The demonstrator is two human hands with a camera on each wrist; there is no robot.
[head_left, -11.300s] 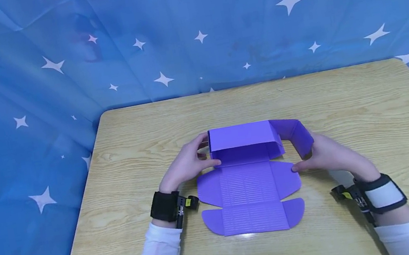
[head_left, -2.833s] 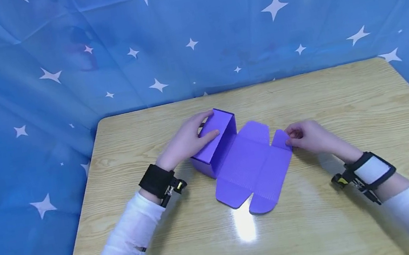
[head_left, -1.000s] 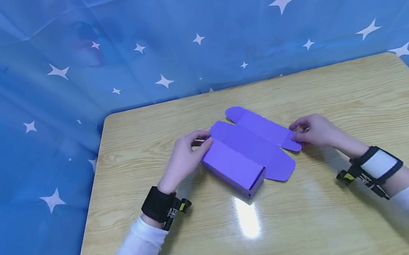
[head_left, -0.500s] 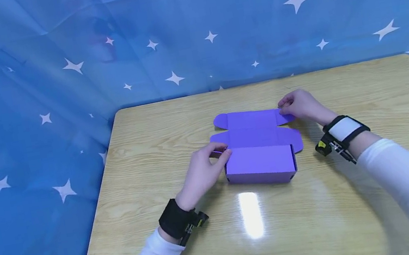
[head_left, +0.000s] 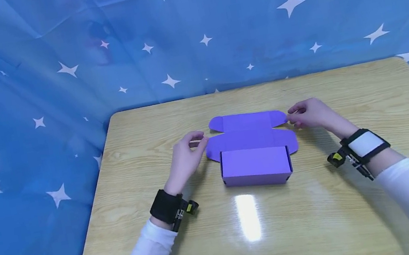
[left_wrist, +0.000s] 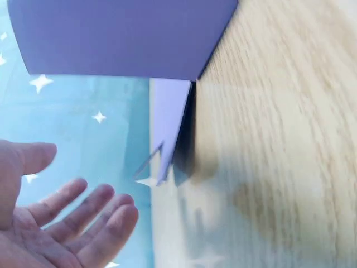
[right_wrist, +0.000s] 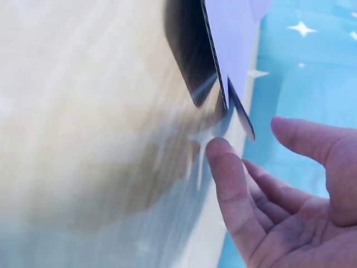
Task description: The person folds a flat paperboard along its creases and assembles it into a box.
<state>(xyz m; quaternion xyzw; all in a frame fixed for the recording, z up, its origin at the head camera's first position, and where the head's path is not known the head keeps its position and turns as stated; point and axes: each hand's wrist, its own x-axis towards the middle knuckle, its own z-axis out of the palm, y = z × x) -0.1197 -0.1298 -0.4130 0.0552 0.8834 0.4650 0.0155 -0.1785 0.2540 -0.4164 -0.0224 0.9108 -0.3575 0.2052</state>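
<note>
A purple cardboard box (head_left: 255,163) sits near the middle of the table, its long side towards me. Its lid (head_left: 247,137) is folded out away from me, with flaps at both ends. My left hand (head_left: 186,160) hovers just left of the lid, fingers loosely curved; in the left wrist view it is apart from the box's end wall (left_wrist: 122,42). On the other side, my right hand (head_left: 311,114) is by the far right flap (head_left: 278,118). The right wrist view has a gap between thumb and fingers, near the lid's edge (right_wrist: 231,44), holding nothing.
The wooden table (head_left: 140,129) has a bright glare spot in front of the box. Behind and left of it hangs a blue cloth (head_left: 193,61) with white stars. Each wrist wears a strap with a small camera.
The box has been turned around from lid towards me to lid away, and its raised right side flap is no longer visible. Both hands have just come off the box.
</note>
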